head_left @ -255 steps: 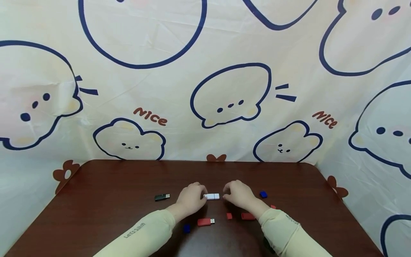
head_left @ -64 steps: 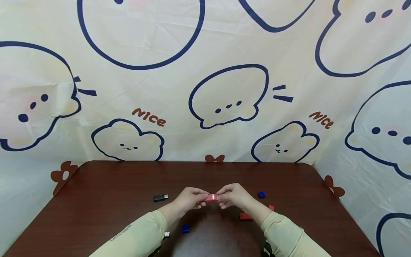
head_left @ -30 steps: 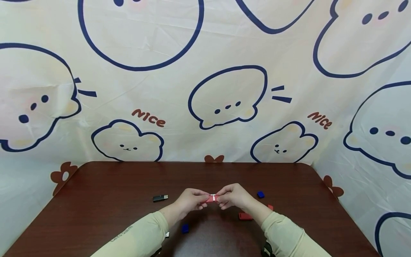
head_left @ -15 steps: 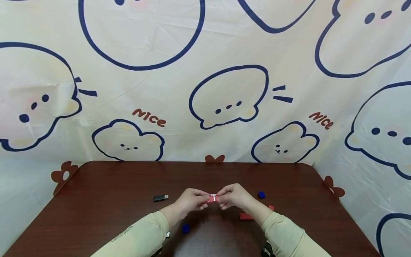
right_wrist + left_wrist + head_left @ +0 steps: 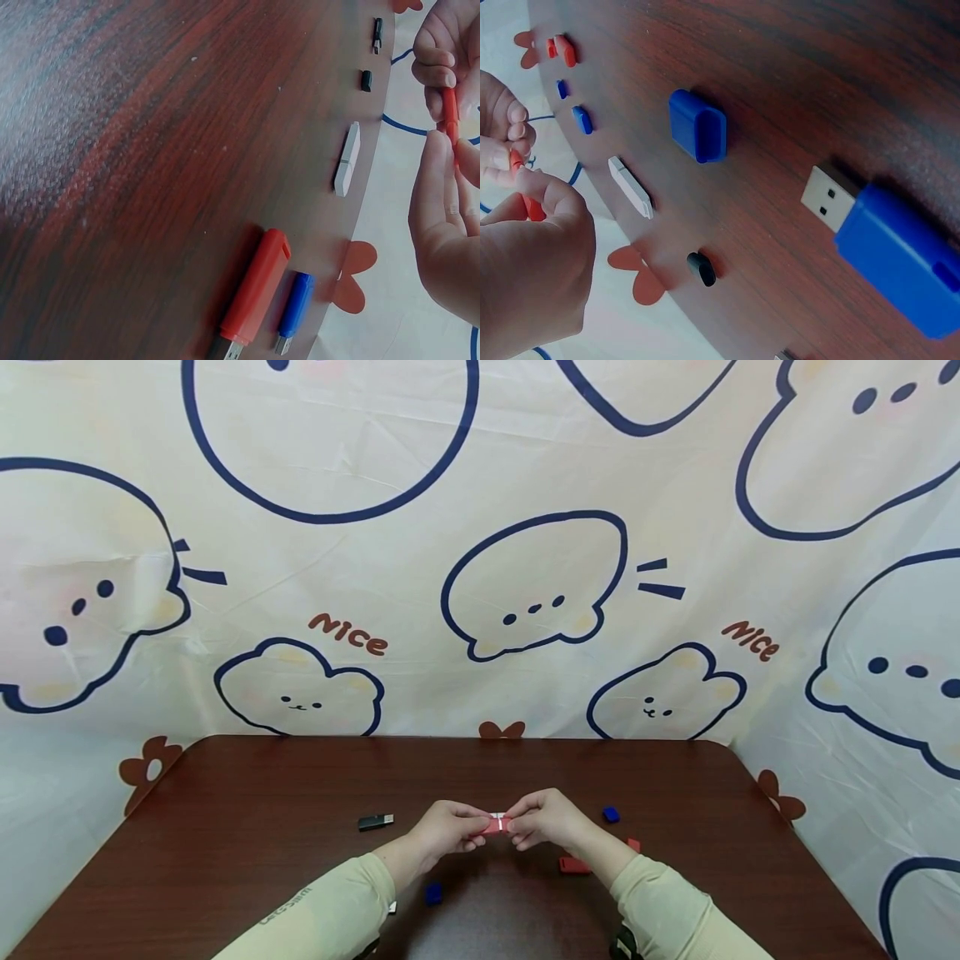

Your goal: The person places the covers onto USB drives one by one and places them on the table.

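Note:
My left hand (image 5: 444, 828) pinches the left end of a small red USB flash drive (image 5: 492, 827) above the table. My right hand (image 5: 551, 820) pinches its other end, where the red cap is; a pale strip shows between the two red parts. Fingers cover most of both parts, so I cannot tell how far the cap is on. In the right wrist view the red drive (image 5: 450, 106) runs in one line from hand to hand. A white USB drive (image 5: 630, 187) with its cap on lies on the table beyond, mostly hidden in the head view.
A black USB drive (image 5: 375, 822) lies left, its black cap (image 5: 701, 268) apart. Nearer are a blue cap (image 5: 433, 893) and a blue drive (image 5: 900, 259) with bare plug. At right lie another red drive (image 5: 574, 865), a red piece (image 5: 633, 844) and a smaller blue drive (image 5: 295, 306).
Earlier both hands were at the white drive, while this red drive and its cap lay apart on the table. Both are now held up together; over the last two seconds the hands barely move.

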Demonstrator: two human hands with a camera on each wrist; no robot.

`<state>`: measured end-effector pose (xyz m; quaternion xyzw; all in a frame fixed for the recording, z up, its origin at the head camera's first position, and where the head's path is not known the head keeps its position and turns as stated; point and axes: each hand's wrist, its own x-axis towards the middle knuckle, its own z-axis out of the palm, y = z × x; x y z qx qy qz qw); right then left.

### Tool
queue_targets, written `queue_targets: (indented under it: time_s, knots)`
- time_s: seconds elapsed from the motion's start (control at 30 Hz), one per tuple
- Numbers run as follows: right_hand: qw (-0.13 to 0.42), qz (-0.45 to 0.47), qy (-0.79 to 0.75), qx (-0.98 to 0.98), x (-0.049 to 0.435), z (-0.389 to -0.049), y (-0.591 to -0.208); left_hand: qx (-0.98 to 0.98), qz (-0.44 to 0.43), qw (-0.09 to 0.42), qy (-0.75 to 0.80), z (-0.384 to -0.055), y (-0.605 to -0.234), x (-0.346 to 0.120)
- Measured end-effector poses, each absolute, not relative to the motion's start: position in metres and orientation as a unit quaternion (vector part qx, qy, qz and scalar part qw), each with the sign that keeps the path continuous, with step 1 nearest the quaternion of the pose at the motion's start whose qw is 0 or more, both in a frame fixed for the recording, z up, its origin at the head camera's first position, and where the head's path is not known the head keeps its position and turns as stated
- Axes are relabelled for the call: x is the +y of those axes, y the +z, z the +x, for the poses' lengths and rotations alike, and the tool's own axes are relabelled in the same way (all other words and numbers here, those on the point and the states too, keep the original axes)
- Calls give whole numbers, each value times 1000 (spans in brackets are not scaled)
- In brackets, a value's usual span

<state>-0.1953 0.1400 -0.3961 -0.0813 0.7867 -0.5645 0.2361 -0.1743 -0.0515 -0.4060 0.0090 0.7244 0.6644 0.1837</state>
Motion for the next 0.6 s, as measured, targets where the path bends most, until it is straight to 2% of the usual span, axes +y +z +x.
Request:
queue_targets:
  time_s: [0.6]
  knots:
    - [237, -80, -566, 785, 138, -195, -396, 726, 5, 190, 661, -173, -406, -53]
